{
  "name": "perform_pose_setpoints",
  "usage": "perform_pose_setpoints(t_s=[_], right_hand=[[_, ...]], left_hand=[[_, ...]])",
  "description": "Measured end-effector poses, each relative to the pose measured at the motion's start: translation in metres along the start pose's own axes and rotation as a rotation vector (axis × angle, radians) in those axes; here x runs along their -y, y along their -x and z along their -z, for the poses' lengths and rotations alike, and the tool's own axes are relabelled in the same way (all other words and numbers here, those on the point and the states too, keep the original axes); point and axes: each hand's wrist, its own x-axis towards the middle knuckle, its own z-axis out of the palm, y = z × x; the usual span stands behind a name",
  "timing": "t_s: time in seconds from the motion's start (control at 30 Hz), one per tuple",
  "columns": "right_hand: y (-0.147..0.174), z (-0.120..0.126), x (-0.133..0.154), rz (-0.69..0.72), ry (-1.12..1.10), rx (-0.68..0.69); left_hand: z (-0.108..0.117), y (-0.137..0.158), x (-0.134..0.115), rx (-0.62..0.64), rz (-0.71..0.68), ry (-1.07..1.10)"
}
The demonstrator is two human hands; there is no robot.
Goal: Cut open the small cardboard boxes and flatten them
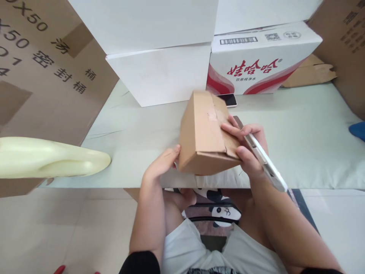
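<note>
Right now, a small brown box (208, 125) is tilted above the near part of the pale green table (313, 133), with both hands on it. The left hand (163, 161) grips its left side, thumb against the cardboard, the other fingers mostly out of sight. The right hand (253, 142) has a cutter (264, 161) tucked in its fingers, while thumb and fingertips rest on the box's right-hand flap. Just behind, the box partly covers a phone (230, 100), which lies at the foot of a white carton with red print (262, 61). Plain white boxes, a lower one (159, 76) and an upper one (148, 23), block the back of the table. A big brown carton (57, 64) closes off the left, with a pale yellow plastic thing (57, 158) jutting in before it. Folded cardboard (309, 74) sits back right, and something blue (357, 130) pokes in at the right edge
</note>
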Motion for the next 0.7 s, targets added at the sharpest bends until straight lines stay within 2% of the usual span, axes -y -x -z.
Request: perform_pose_setpoints(t_s=[0.03,0.07,0.1,0.13,0.23,0.3,0.37,0.43,0.6,0.7], right_hand=[[0.001,0.0,0.0,-0.017,-0.005,-0.022],[0.001,0.001,0.0,-0.026,-0.025,-0.04],[0.001,0.001,0.0,-0.029,-0.052,-0.048],[0.001,0.001,0.0,-0.027,-0.075,-0.043],[0.002,0.001,0.002,-0.03,-0.057,0.027],[0.001,0.002,0.005,-0.043,0.018,0.08],[0.0,0.002,0.01,-0.062,0.079,0.107],[-0.002,0.001,0.017,-0.09,0.13,0.077],[-0.006,-0.002,0.039,-0.176,0.166,-0.156],[-0.009,-0.003,0.051,-0.197,0.165,-0.131]], left_hand=[[0.0,0.0,-0.001,0.078,0.013,-0.063],[0.0,-0.001,-0.002,0.104,-0.003,-0.107],[0.0,-0.002,-0.002,0.072,-0.042,-0.128],[-0.001,-0.004,-0.001,-0.021,-0.096,-0.127],[-0.006,-0.007,0.0,-0.43,-0.316,-0.073],[-0.012,-0.006,-0.003,-0.541,-0.51,-0.132],[-0.02,-0.005,-0.008,-0.493,-0.682,-0.289],[-0.029,-0.004,-0.015,-0.429,-0.771,-0.432],[-0.042,-0.006,-0.024,-0.425,-0.836,-0.506],[-0.046,-0.006,-0.025,-0.418,-0.835,-0.525]])
